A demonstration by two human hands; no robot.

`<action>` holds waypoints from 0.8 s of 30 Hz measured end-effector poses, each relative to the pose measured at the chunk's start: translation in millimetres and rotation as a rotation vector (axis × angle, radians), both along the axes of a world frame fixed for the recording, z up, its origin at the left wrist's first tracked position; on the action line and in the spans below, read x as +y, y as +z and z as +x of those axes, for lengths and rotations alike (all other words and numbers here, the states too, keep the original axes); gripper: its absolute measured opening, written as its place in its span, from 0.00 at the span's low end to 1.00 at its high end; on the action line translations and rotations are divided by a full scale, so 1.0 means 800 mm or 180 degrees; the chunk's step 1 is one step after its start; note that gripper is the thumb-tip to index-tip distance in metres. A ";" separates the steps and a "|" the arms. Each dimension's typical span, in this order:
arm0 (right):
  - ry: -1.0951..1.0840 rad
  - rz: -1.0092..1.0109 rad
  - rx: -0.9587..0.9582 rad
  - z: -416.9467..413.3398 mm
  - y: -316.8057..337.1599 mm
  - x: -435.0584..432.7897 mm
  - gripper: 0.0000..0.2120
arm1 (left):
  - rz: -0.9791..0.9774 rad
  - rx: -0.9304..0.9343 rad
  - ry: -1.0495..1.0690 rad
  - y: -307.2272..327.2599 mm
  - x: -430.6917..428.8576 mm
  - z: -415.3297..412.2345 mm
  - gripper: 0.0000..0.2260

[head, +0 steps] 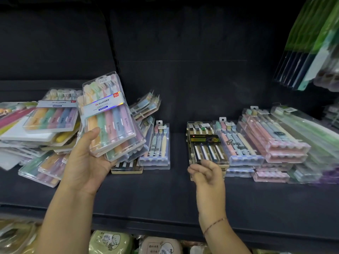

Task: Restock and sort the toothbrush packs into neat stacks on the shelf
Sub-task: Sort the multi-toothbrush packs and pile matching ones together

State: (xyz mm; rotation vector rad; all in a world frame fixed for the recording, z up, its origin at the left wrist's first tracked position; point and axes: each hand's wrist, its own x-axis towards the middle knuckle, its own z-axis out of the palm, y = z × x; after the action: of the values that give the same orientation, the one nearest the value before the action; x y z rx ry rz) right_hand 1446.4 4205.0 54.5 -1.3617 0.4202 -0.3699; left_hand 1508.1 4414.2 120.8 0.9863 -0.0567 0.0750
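Left hand (88, 158) grips a fanned bunch of toothbrush packs (110, 118), count hidden, over the heap (36, 129) at the left of the shelf (165, 198), while right hand (207, 173) curls at the dark pack (207, 145), contact unclear.

At centre left, the five-brush pack (110, 121) had pastel yellow, green, pink, blue and lilac handles, a white label and a red tag. Right of centre, the tan-cased pack (207, 145) bore a black label and navy-and-white handles. The shelf (165, 195) was black.
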 end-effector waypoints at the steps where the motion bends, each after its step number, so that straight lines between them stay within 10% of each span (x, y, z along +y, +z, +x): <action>1: 0.0002 0.0075 0.0031 0.000 -0.002 0.006 0.13 | -0.0006 -0.0004 -0.0002 0.000 0.001 0.000 0.19; 13: 0.0289 0.1719 0.0732 0.100 -0.009 0.065 0.17 | 0.0036 0.0097 -0.0040 -0.004 0.002 0.004 0.20; 24: 0.0351 0.0950 0.0556 0.068 0.019 0.040 0.10 | 0.0081 0.0054 -0.0042 -0.005 0.000 0.007 0.20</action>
State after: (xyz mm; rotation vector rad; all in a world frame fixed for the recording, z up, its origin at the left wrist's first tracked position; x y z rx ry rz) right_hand 1501.2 4237.2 69.8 -1.1227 0.5206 -0.0916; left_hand 1513.8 4414.3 116.7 1.0118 -0.0485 0.0539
